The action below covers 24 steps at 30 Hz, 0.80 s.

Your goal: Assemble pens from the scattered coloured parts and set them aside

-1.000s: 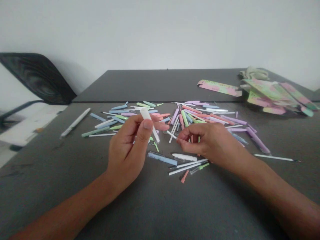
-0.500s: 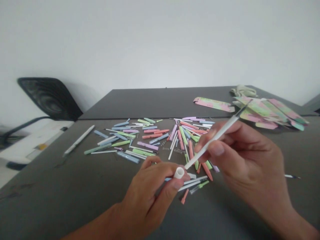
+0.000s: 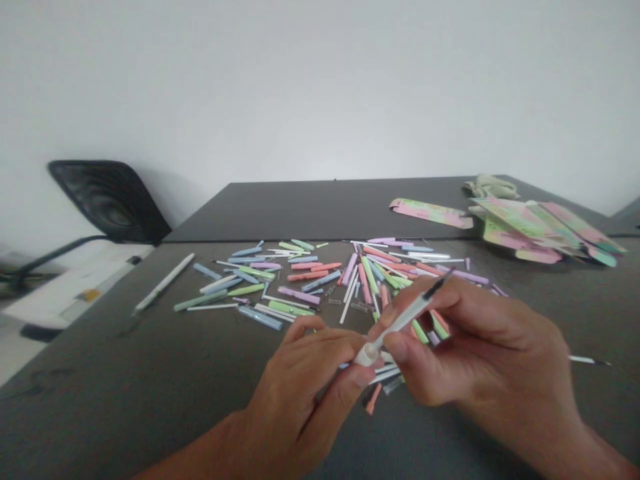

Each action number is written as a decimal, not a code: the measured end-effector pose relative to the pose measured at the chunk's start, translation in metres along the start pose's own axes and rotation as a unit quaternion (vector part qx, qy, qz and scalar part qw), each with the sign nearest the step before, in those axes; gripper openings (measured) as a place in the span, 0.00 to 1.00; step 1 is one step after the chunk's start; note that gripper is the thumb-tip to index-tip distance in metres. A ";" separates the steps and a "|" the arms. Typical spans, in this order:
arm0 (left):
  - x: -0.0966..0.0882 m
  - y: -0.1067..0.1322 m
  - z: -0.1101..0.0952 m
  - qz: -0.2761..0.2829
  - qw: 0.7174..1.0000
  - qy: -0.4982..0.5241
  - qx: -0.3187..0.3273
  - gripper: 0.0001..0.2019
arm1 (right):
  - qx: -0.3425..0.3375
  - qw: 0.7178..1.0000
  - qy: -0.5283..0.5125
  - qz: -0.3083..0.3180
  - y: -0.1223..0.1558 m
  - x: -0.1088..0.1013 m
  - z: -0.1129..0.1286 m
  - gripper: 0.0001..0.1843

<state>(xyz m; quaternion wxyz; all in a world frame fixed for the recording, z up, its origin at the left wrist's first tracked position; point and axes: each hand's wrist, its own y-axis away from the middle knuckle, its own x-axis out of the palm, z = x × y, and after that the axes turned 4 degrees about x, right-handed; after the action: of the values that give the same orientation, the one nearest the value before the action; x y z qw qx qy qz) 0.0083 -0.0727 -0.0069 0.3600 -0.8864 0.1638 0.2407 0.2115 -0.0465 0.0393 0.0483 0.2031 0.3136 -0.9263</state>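
Between thumb and fingers, my left hand [image 3: 310,380] grips a white pen barrel [image 3: 367,355], its round open end facing up and right. My right hand [image 3: 480,340] pinches a slim white pen refill [image 3: 407,317] with a dark tip pointing up and right. The refill's lower end meets the barrel's mouth; how far inside it sits I cannot tell. Beneath and beyond both hands lie loose pen parts, among them a green barrel [image 3: 290,307], a blue barrel [image 3: 260,317] and a coral clip piece [image 3: 373,399].
A complete-looking white pen [image 3: 164,285] lies at the left of the dark table [image 3: 200,413]. Flattened pastel cartons [image 3: 530,230] and a crumpled cloth [image 3: 493,187] are at the back right. A single refill [image 3: 587,360] lies right of my hand. A black chair [image 3: 107,200] stands left.
My right hand has brought the refill down so its lower end is now at the barrel's mouth, where before it was just beside it. The left hand keeps its grip.
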 end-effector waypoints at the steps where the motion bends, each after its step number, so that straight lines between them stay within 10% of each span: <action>1: 0.001 0.001 0.001 -0.005 1.000 0.001 -0.003 0.09 | -0.013 1.000 0.016 0.015 -0.001 0.000 0.000 0.08; 9: 0.005 0.003 0.006 -0.049 0.999 -0.005 -0.006 0.09 | -0.104 0.994 0.014 0.018 -0.008 0.004 -0.005 0.12; 24: 0.004 0.000 0.004 -0.065 0.996 -0.039 -0.039 0.09 | -0.042 0.997 0.024 0.062 -0.010 -0.008 -0.007 0.13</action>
<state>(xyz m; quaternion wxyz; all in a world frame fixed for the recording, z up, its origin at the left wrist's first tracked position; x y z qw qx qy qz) 0.0107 -0.0697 -0.0118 0.3457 -0.8987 0.0821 0.2570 0.2195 -0.0350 0.0433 0.1069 0.2420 0.3399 -0.9025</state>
